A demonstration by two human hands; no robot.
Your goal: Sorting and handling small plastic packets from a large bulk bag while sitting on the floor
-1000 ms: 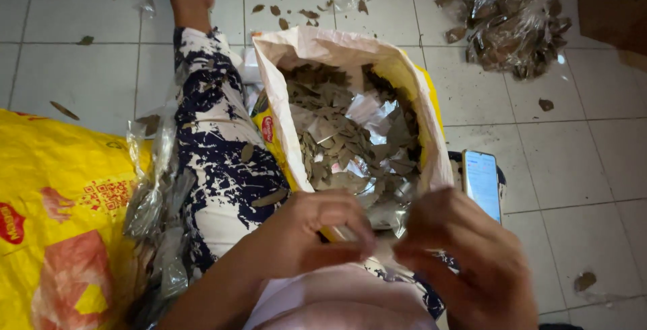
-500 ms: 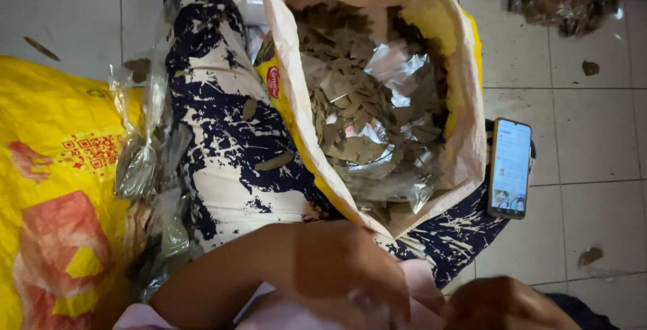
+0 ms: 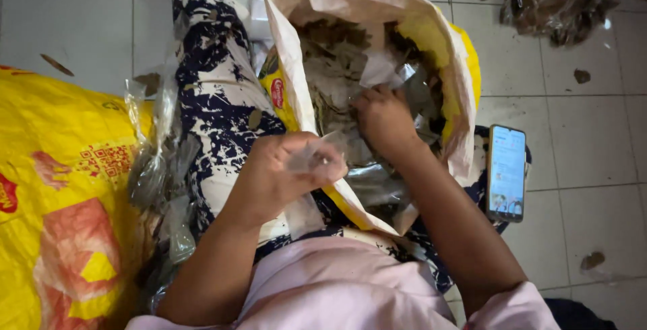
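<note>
We see our right hand (image 3: 385, 120) reaching into the open sack (image 3: 438, 47), its fingers curled down among the dried leaves (image 3: 337, 67) and crinkled clear plastic inside; we cannot tell exactly what it grips. Our left hand (image 3: 290, 168) is closed loosely around a small clear plastic bag (image 3: 311, 158), held just near of the sack's mouth, above the patterned trouser leg (image 3: 209, 101).

The sack lies between our legs on the tiled floor (image 3: 81, 27), its long axis running from near to far, its mouth gaping upward toward us. It is pale on the inside, yellow on the outside, with a rolled-back rim. The leaves in it are grey-brown, flat and brittle-looking, mixed with shiny film.

To the left lies a large yellow bag (image 3: 60, 188) with red print, and limp clear bags (image 3: 158, 161) of leaves rest against it. To the right, a phone (image 3: 507, 172) lies on the floor with its screen lit. At the far right sits a heap of leaves in plastic (image 3: 559, 0).
</note>
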